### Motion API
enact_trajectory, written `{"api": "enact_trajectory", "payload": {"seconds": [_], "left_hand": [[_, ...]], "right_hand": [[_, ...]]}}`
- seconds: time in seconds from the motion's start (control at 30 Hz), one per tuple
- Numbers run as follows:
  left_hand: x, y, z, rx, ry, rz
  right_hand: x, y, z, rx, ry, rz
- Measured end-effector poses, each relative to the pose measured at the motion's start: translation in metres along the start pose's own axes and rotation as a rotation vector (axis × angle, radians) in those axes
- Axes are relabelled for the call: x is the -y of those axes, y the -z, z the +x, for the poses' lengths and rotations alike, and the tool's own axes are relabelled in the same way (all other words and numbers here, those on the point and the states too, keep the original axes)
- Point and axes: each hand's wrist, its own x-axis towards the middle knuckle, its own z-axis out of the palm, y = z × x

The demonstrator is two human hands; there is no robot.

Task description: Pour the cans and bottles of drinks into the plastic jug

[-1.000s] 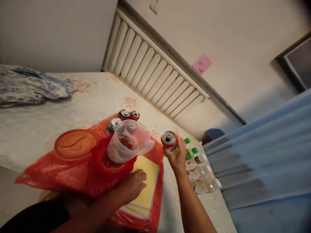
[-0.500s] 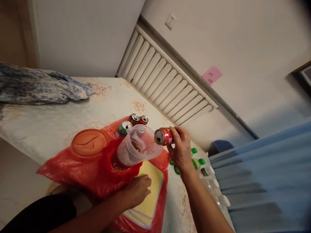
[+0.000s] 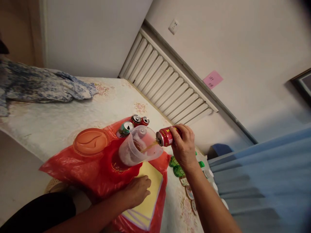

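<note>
My right hand (image 3: 184,145) is wrapped round a red drink can (image 3: 165,136), tipped on its side. A thin amber stream runs from its mouth into a clear plastic pitcher (image 3: 126,152), which leans and has foamy brown liquid inside. My left hand (image 3: 139,191) rests on yellow paper sheets (image 3: 152,191), its fingers loosely curled, thumb apart, nothing in it. Behind the pitcher stand a green can (image 3: 125,128), a dark can (image 3: 136,119) and a small red can (image 3: 145,121). An orange round lid (image 3: 91,141) lies left of the pitcher.
A red plastic sheet (image 3: 73,168) lies under these things on a flowered tablecloth (image 3: 60,119). Green-capped bottles (image 3: 178,171) stand at the right beside my forearm, with white-capped ones behind. Patterned blue cloth (image 3: 48,85) lies at the far left. A radiator (image 3: 167,77) lines the wall; a blue curtain (image 3: 267,174) hangs right.
The red can in my right hand has tipped further down, and its stream into the pitcher shows more clearly. My left hand stays on the yellow paper. The view has shifted slightly.
</note>
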Motion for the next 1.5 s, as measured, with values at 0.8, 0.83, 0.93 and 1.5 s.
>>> {"api": "enact_trajectory", "payload": {"seconds": [0.8,0.83,0.93,1.5], "left_hand": [[-0.002,0.001,0.002,0.013,0.008,0.0],[-0.002,0.001,0.002,0.01,0.01,0.003],[-0.002,0.001,0.002,0.007,0.012,0.004],[-0.003,0.001,0.003,0.017,0.027,-0.004]], "right_hand": [[0.002,0.003,0.01,0.034,0.086,-0.012],[0.002,0.002,0.01,0.032,0.087,-0.01],[0.002,0.0,0.01,0.034,0.091,-0.003],[0.004,-0.009,0.003,0.046,0.091,0.014]]}}
